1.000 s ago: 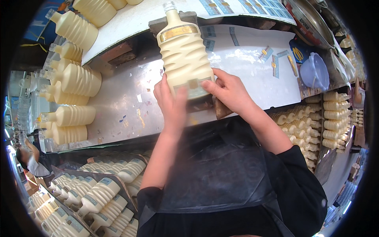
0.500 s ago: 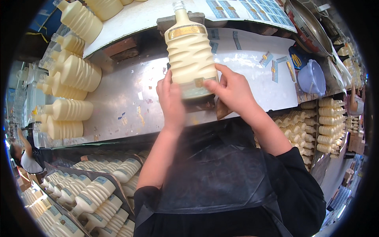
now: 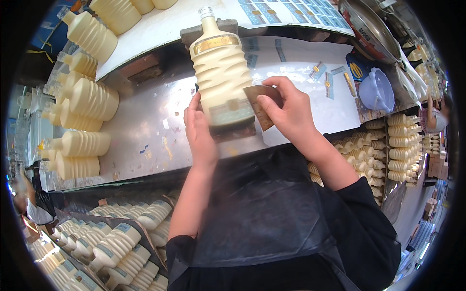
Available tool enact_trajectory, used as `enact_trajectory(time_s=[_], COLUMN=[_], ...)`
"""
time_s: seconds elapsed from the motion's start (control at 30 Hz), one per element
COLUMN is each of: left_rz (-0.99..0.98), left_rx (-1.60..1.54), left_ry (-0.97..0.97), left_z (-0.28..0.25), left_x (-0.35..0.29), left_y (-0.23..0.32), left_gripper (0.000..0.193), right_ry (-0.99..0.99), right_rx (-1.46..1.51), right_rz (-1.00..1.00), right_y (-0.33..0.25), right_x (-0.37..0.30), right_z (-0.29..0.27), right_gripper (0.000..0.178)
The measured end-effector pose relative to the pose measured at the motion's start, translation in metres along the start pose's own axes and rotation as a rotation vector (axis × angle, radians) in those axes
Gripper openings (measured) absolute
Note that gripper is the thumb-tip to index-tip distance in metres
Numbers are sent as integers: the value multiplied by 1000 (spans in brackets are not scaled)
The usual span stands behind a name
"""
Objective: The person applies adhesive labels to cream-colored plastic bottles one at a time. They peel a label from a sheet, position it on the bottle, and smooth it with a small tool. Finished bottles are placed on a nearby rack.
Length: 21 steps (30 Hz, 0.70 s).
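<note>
A cream-coloured ribbed bottle [image 3: 221,72] with a clear screw neck and a gold band lies before me, its neck pointing away and resting on a grey block [image 3: 190,33]. Near its base is a pale label [image 3: 232,110] with a small gold square. My left hand [image 3: 199,131] grips the lower left side of the bottle, fingers along its edge. In my right hand [image 3: 287,107], a thin brown scraper [image 3: 262,104] is pinched between thumb and fingers. Its edge meets the bottle's lower right side by the label.
Cream bottles [image 3: 92,99] lie stacked at the left of the metal table [image 3: 141,140]. Label sheets [image 3: 291,12] lie at the far side; loose labels [image 3: 329,85] and a lilac bucket [image 3: 376,91] are at the right. Labelled bottles [image 3: 116,245] fill a crate at lower left.
The brown scraper has come up from below the bottle's base to its label in my right hand. My right fingers have left the label. The left hand stays at the bottle's left side.
</note>
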<state>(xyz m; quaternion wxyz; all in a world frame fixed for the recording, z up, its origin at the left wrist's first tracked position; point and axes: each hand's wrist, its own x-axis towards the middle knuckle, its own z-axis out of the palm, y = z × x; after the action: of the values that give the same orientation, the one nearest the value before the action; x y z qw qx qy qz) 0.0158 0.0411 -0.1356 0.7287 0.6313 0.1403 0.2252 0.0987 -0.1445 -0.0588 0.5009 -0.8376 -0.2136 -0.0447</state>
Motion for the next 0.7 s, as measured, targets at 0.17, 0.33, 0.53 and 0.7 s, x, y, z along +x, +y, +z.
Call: enact_trajectory(time_s=[0.17, 0.33, 0.53, 0.7], left_rz=[74, 32, 298, 473], left_rx=[237, 57, 496, 746], left_ry=[16, 4, -114, -22], left_z=[8, 2, -11, -3], left_x=[-2, -3, -4, -6], left_y=[6, -1, 5, 22], left_gripper=[50, 56, 76, 76], right_ry=[-26, -31, 178, 29], right_rx=[248, 271, 318, -69], right_rz=[212, 382, 133, -590], right_y=[2, 30, 37, 2], right_x=[-22, -22, -16, -24], right_z=[7, 4, 8, -4], right_gripper=[27, 25, 20, 27])
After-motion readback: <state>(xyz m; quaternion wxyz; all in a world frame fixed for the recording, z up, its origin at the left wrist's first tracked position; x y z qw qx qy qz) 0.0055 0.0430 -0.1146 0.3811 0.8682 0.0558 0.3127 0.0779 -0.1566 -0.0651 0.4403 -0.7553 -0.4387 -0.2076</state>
